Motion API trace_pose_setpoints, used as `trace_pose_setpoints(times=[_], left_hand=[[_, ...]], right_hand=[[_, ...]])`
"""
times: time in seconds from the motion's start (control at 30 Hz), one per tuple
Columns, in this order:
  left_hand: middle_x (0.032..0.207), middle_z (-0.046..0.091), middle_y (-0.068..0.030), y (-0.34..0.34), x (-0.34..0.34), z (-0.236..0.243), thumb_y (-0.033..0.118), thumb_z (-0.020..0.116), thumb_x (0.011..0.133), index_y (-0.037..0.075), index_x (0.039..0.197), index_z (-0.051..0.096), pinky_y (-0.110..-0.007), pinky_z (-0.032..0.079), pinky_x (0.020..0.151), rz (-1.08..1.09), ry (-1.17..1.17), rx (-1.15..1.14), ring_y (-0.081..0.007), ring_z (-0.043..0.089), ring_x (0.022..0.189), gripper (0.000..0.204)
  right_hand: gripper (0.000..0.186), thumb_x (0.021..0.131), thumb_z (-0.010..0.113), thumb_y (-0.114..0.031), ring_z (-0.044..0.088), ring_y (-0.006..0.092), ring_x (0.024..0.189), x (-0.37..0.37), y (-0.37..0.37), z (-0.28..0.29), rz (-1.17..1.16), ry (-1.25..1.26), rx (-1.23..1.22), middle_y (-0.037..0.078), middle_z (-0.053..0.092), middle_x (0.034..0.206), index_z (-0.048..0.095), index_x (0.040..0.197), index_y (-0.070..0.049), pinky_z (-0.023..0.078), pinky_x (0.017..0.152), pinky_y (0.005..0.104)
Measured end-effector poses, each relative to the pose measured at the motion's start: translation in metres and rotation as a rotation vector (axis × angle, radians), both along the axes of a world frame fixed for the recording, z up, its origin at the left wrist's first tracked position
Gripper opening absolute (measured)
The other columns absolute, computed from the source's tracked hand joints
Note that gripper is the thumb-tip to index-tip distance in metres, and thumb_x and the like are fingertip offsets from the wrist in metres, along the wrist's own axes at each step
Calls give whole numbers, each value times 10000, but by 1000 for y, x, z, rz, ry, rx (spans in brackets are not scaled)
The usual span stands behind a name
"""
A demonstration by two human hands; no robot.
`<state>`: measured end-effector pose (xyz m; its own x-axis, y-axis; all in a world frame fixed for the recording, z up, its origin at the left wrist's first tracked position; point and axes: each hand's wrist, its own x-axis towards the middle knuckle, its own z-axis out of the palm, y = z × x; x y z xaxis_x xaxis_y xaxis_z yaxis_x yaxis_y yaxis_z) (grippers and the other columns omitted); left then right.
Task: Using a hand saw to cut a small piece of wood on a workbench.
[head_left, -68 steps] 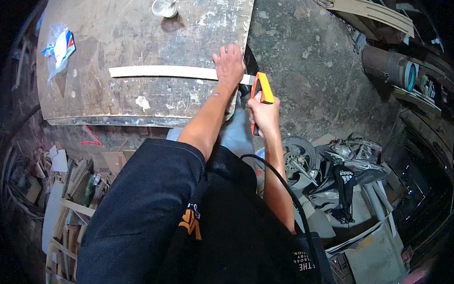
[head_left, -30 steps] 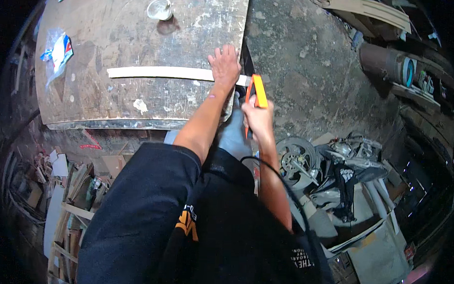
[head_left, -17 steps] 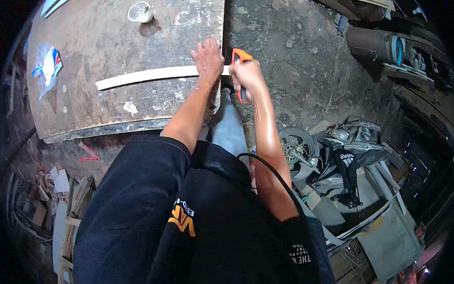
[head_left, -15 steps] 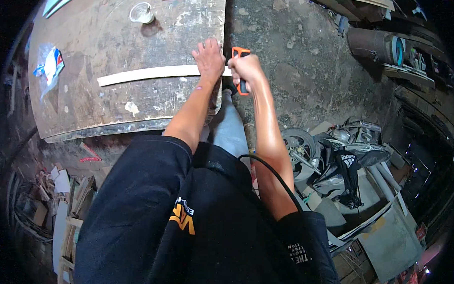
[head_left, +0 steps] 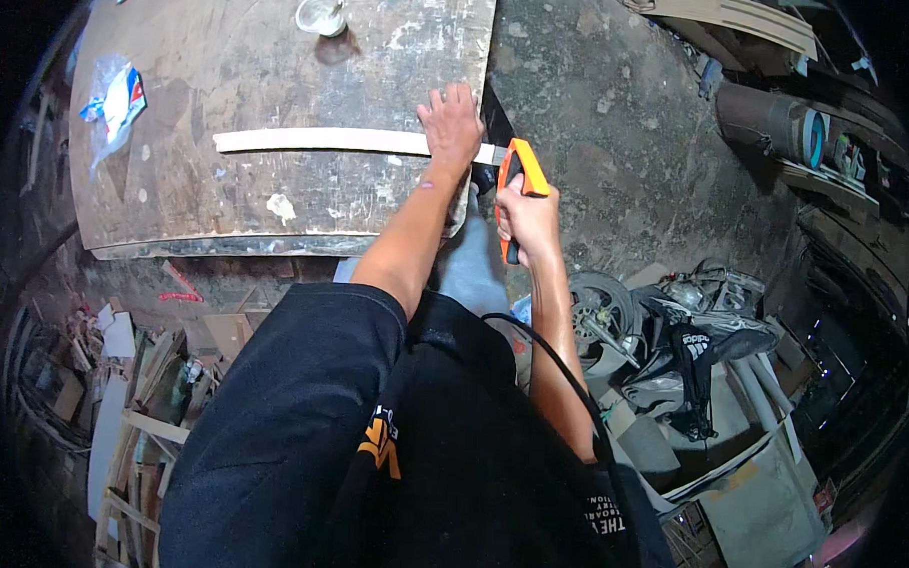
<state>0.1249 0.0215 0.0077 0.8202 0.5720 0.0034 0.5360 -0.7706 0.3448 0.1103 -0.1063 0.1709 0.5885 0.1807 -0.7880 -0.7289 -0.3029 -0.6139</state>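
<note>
A long white strip (head_left: 324, 140) lies across the wooden table, its right end jutting past the table's edge. My left hand (head_left: 452, 129) presses on the strip close to that edge, fingers stretched forward and slightly apart. Just off the edge, my right hand (head_left: 528, 218) is wrapped round the orange and black handle of a handsaw (head_left: 524, 166). Its dark blade points away from me and stands beside the table edge, at the strip's overhanging part. Whether the teeth are in the strip, I cannot tell.
On the worn table (head_left: 227, 201) stand a clear plastic cup (head_left: 321, 15) and a crumpled blue-white plastic packet (head_left: 118, 104). To the right, a motorbike (head_left: 664, 311) is on the floor with a black bag (head_left: 694, 357). Scrap wood (head_left: 144, 433) is piled at lower left.
My right hand has drawn the saw back toward me, and its handle is now tilted. My left hand stays on the strip. The whole view has shifted, with the table now further right.
</note>
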Motion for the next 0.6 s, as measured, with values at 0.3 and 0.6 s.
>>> trace_pose_setpoints(times=[0.3,0.6], left_hand=[[1014,594,-67,3,-3,-2,233,616,871,116,1021,588,-488,421,805,-8,30,5,-283,564,992,193],[1051,587,-61,1,-3,-4,207,691,785,126,1060,583,-495,429,808,-2,16,-12,-293,556,1026,307]], right_hand=[[185,813,591,-6,356,81,365,21,19,0,-44,55,-9,-36,413,518,492,679,-87,318,366,283],[194,788,602,27,450,103,374,-1,10,9,-11,13,-66,17,502,519,507,651,-73,353,366,283]])
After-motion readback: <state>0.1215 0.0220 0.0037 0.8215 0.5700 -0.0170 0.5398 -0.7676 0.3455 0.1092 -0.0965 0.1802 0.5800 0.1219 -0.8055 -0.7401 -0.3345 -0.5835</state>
